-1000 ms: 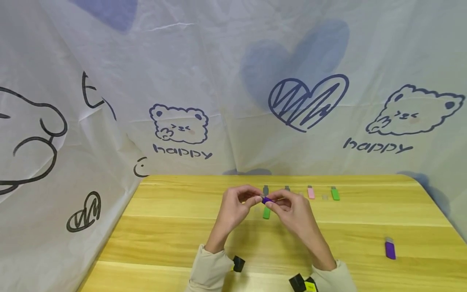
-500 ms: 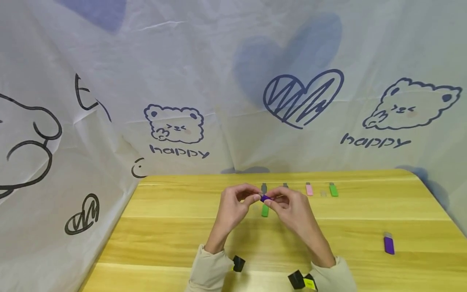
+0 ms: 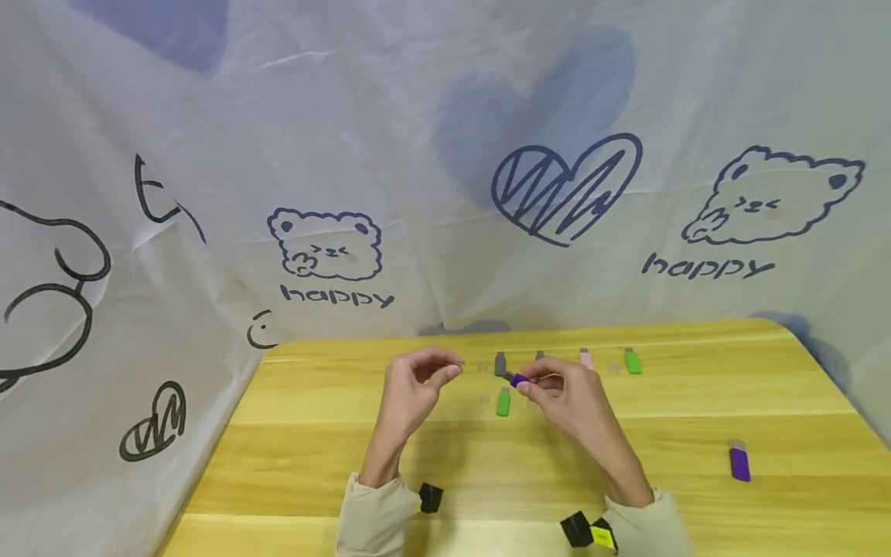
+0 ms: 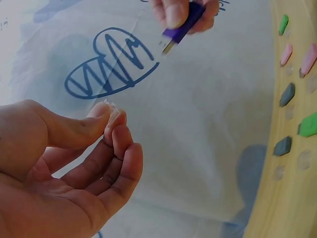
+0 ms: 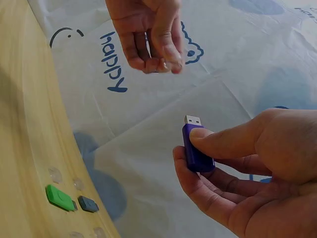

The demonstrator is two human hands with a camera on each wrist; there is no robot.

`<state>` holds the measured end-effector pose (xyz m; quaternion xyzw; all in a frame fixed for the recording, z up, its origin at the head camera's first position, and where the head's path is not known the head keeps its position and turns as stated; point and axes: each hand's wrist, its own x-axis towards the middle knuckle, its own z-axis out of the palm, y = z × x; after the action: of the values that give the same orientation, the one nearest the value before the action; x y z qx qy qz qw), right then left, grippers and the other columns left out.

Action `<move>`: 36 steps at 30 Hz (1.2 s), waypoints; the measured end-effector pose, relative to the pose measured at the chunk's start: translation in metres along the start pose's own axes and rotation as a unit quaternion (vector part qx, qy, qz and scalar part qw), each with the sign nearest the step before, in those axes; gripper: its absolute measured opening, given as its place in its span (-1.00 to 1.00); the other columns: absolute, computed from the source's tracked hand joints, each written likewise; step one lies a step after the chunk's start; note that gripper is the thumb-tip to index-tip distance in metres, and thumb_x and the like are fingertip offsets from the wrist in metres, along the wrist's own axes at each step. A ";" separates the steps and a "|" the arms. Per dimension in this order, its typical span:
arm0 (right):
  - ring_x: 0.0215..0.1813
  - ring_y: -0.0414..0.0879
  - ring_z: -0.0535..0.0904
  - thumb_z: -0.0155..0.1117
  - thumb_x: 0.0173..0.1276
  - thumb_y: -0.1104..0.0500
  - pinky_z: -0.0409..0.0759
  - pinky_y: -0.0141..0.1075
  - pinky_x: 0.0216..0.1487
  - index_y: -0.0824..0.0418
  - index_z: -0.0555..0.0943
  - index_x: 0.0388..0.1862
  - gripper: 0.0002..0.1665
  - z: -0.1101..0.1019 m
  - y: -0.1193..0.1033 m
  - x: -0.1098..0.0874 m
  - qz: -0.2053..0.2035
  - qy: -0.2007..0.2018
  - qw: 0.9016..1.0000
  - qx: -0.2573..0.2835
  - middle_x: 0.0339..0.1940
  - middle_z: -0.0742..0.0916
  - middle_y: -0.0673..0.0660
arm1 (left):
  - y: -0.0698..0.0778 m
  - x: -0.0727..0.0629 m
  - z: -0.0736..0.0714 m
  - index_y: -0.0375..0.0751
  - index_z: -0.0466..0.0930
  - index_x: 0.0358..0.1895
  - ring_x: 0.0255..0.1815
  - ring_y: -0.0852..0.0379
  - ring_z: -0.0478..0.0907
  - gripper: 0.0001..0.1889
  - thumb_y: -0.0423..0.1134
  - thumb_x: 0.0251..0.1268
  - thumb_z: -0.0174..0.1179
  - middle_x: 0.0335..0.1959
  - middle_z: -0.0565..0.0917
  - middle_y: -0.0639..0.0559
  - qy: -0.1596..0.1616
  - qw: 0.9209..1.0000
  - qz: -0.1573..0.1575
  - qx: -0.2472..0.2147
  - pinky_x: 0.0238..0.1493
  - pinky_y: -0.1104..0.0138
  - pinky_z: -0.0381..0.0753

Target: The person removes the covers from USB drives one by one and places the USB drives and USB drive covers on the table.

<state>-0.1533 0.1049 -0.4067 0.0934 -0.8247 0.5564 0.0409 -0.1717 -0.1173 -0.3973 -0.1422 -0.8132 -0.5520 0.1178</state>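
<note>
Between thumb and fingertips my left hand [image 3: 416, 391] pinches a small clear plastic cap [image 4: 114, 116]. My right hand [image 3: 576, 401] grips a purple USB flash drive [image 5: 196, 151], thumb on its upper face. Its bare metal plug [image 5: 192, 120] points away from the palm. The two hands are apart, raised over the table. Below and between them lie a green flash drive [image 3: 503, 402] and a dark grey one [image 3: 500, 364]. In the left wrist view, a second grey drive [image 4: 287, 94] and pink ones [image 4: 286, 54] lie along the table.
Another purple flash drive [image 3: 740, 463], with a clear cap on, lies at the right of the wooden table [image 3: 292, 456]. A green drive [image 3: 632, 361] lies near the back edge. Loose clear caps [image 3: 484, 398] lie beside several drives. A printed white cloth [image 3: 445, 193] hangs behind.
The hands were together at the purple flash drive. The left hand has drawn away to the left with the clear cap, exposing the plug; the right hand has shifted slightly right.
</note>
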 end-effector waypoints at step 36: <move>-0.18 0.06 0.71 0.39 0.44 0.16 0.61 -0.26 -0.20 0.40 0.73 0.01 -0.68 -0.060 0.111 0.008 0.172 0.087 0.978 -0.083 -0.19 0.79 0.26 | -0.021 0.001 0.018 -0.27 0.76 -0.18 -0.22 0.02 0.73 -0.93 -0.45 0.34 0.35 -0.26 0.77 -0.08 -0.049 0.999 -0.020 -0.006 -0.10 0.22 0.72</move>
<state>-0.1854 0.2000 -0.4833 -0.1028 -0.8650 0.4905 0.0237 -0.1810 -0.1079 -0.4210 -0.1534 -0.8175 -0.5512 0.0662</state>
